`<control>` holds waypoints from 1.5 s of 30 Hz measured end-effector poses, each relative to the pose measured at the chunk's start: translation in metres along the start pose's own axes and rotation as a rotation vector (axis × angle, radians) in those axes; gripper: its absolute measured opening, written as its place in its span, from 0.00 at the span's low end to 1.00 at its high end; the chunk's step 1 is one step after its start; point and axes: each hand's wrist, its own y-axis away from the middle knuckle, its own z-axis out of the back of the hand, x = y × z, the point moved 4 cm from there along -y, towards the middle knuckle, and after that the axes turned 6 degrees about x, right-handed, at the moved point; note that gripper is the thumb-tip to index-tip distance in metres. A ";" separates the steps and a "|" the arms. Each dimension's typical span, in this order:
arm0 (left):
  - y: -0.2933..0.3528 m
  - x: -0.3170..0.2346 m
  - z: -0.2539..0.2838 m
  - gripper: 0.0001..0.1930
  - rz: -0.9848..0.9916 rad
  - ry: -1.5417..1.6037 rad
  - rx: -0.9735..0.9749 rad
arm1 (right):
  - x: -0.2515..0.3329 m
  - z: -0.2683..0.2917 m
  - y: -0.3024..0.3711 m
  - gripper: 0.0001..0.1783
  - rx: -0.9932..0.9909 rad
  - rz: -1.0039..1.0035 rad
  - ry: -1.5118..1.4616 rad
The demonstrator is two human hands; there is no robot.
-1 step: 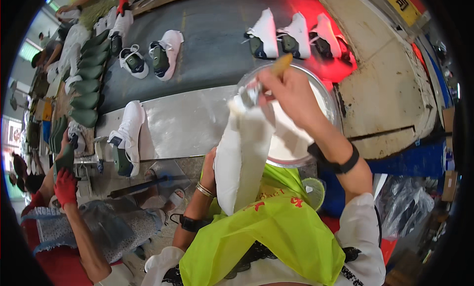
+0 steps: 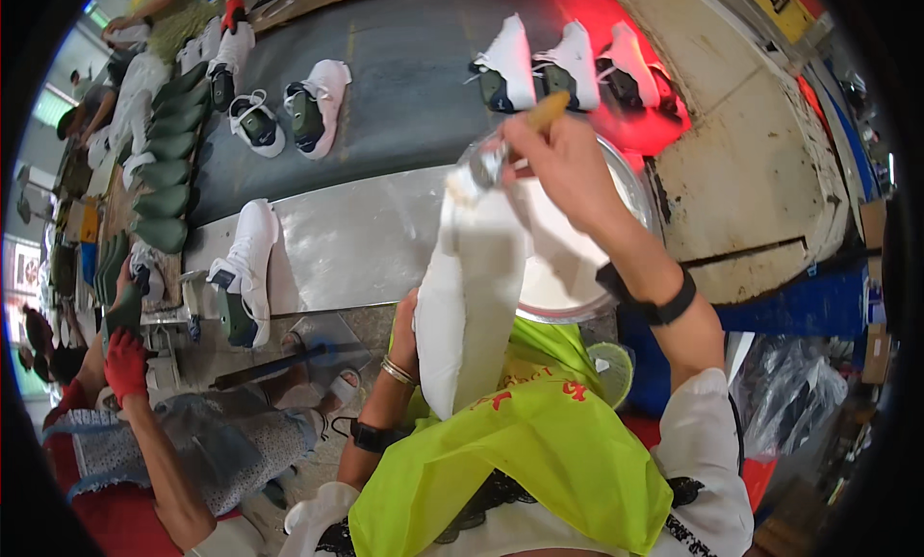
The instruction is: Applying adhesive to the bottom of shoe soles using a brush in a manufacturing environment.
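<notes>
Right hand (image 2: 568,167) up over the pan (image 2: 647,206) of white liquid, forearm reaching forward from lower right, wrist bent inward, knuckles up. Fingers closed around the brush (image 2: 488,164), yellow handle sticking out past the thumb side, bristle end pointing left and down. Left hand (image 2: 404,331) low, left of centre, forearm up from the lower edge, back of hand facing left. Its fingers wrap behind the white shoe sole (image 2: 472,307) and hold it; fingertips hidden, so exact spread can't be told.

Sole stands on a slant, long way up-down: lower end just above the yellow-green apron (image 2: 510,451), upper end at the bristles, which look to be touching it; blurred there. Left hand sits about mid-length on the sole's left edge. Right fingers are above the sole's upper end, apart from it. Sole overlaps the pan's left side in view. White sneaker (image 2: 252,259) sits left, on the metal plate (image 2: 356,235).
</notes>
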 end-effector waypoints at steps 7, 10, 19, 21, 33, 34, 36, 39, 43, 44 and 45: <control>0.004 0.024 0.018 0.22 -0.023 0.326 -0.090 | -0.045 0.015 0.033 0.16 -0.098 -0.046 0.144; 0.007 0.026 0.021 0.23 0.060 0.486 -0.149 | -0.060 0.001 0.066 0.15 -0.104 -0.105 -0.116; 0.008 0.020 0.024 0.23 0.045 0.603 -0.277 | -0.109 0.026 0.017 0.11 -0.253 0.113 0.570; 0.006 0.027 0.034 0.23 0.034 0.489 -0.223 | -0.117 0.024 0.018 0.09 -0.197 -0.028 0.616; -0.004 0.028 0.019 0.22 0.066 0.303 -0.063 | -0.026 0.004 0.034 0.09 -0.149 0.546 0.398; -0.005 0.030 0.020 0.22 0.046 0.228 -0.065 | -0.031 0.003 0.042 0.09 -0.141 0.552 0.402; -0.007 0.033 0.023 0.22 0.066 0.310 -0.086 | -0.043 0.002 0.059 0.07 -0.138 0.349 0.403; -0.008 0.031 0.022 0.22 0.073 0.345 -0.125 | -0.039 0.004 0.069 0.06 -0.071 0.168 0.311; -0.008 0.014 0.010 0.22 0.073 0.359 -0.064 | 0.003 0.001 0.031 0.07 -0.153 0.533 0.371; -0.006 0.017 0.011 0.22 0.073 0.359 -0.063 | 0.004 -0.008 0.029 0.07 -0.154 0.533 0.372; -0.006 0.022 0.014 0.23 0.068 0.369 -0.043 | 0.003 -0.020 0.024 0.08 -0.116 0.534 0.342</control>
